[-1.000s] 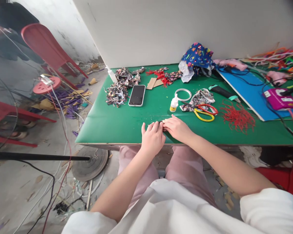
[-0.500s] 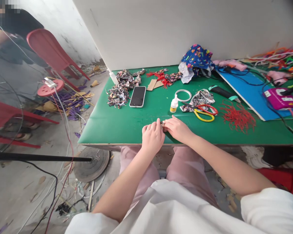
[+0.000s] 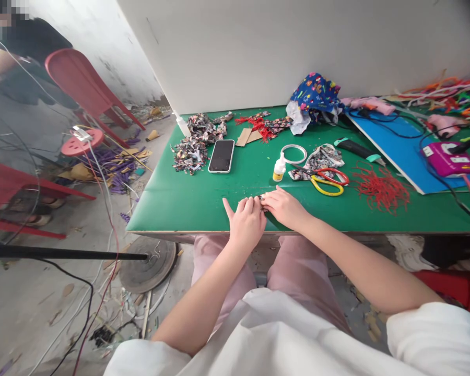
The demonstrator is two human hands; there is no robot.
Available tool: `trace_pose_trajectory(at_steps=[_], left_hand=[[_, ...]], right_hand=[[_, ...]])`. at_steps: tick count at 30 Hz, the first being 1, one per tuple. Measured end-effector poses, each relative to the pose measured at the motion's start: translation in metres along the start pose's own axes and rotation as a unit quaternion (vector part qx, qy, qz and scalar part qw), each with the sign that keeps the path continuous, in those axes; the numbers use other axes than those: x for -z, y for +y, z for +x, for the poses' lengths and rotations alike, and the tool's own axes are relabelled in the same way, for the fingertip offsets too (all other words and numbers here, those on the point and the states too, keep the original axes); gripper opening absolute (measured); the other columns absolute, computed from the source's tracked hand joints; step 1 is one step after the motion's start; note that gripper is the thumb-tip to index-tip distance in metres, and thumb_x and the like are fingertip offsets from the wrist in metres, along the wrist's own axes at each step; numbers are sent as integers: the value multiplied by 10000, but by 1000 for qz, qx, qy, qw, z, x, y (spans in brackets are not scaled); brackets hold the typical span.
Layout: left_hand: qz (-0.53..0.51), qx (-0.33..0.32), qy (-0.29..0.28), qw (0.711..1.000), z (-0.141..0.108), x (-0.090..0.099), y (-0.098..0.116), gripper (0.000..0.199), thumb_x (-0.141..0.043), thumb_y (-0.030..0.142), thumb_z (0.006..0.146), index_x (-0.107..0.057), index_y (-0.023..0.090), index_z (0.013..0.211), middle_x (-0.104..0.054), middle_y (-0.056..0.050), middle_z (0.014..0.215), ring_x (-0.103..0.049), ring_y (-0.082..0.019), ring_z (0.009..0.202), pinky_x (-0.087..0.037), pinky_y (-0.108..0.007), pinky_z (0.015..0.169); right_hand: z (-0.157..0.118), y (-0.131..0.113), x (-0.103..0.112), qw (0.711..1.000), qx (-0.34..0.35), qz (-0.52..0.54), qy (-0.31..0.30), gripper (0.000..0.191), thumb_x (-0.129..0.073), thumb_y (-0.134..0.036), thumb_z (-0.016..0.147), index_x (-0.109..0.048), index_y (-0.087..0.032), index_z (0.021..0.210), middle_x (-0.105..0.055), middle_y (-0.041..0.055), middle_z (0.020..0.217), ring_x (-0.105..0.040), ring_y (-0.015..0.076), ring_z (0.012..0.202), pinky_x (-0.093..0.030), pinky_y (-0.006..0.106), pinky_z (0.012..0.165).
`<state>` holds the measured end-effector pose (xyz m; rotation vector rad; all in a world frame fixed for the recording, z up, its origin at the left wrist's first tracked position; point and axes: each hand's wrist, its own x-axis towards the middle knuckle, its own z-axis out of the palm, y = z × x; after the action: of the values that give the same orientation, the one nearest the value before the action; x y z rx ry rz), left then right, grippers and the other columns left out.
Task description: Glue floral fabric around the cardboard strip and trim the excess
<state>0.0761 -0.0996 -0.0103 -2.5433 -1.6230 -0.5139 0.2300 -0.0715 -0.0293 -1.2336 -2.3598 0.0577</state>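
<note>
At the front edge of the green table (image 3: 172, 203), my left hand (image 3: 247, 219) and my right hand (image 3: 284, 208) meet over a small piece of dark patterned fabric (image 3: 263, 203). Fingers of both hands are closed on it, and they hide most of it. The left little finger sticks out to the side. Just beyond the right hand stands a small white glue bottle (image 3: 279, 168) with a yellow label. Scissors (image 3: 327, 180) with red and yellow handles lie to its right, partly over a patterned fabric scrap (image 3: 325, 156). A white ring (image 3: 293, 153) lies behind the bottle.
Left of centre lie a phone (image 3: 221, 156) and a heap of patterned fabric pieces (image 3: 196, 141). To the right are red strings (image 3: 380, 189), a utility knife (image 3: 359, 150), a blue board (image 3: 395, 151) and a purple power box (image 3: 450, 158). A person sits on a red chair (image 3: 74, 78).
My left little finger has spread outward from the other fingers, and the left hand has shifted slightly right. The right hand stays in nearly the same place on the fabric.
</note>
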Motion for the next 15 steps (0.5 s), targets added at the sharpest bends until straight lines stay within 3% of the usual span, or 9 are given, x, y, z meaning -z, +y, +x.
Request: trace_pose_trajectory(at_steps=[4, 11, 15], left_hand=[[-3, 13, -3, 1000, -5, 0, 3, 388, -371, 309, 880, -456, 211, 1246, -528, -80, 1232, -449, -259, 1102, 49, -628, 1026], [-4, 26, -27, 999, -8, 0, 3, 456, -389, 393, 865, -430, 209, 1281, -497, -77, 1277, -435, -270, 1122, -147, -573, 1040], [4, 33, -24, 999, -10, 2, 4, 460, -380, 413, 866, -420, 234, 1288, -482, -63, 1296, -406, -290, 1154, -83, -623, 1027]], right_hand=[[0, -1, 0, 1000, 3, -8, 0, 145, -491, -172, 827, -628, -184, 870, -649, 59, 959, -575, 179, 907, -352, 413, 960], [0, -1, 2, 1000, -1, -9, 0, 160, -479, -170, 830, -634, -180, 866, -649, 70, 952, -577, 186, 902, -346, 436, 966], [-1, -1, 1, 1000, -2, -9, 1, 160, -475, -177, 834, -632, -179, 860, -649, 69, 957, -577, 184, 904, -340, 435, 974]])
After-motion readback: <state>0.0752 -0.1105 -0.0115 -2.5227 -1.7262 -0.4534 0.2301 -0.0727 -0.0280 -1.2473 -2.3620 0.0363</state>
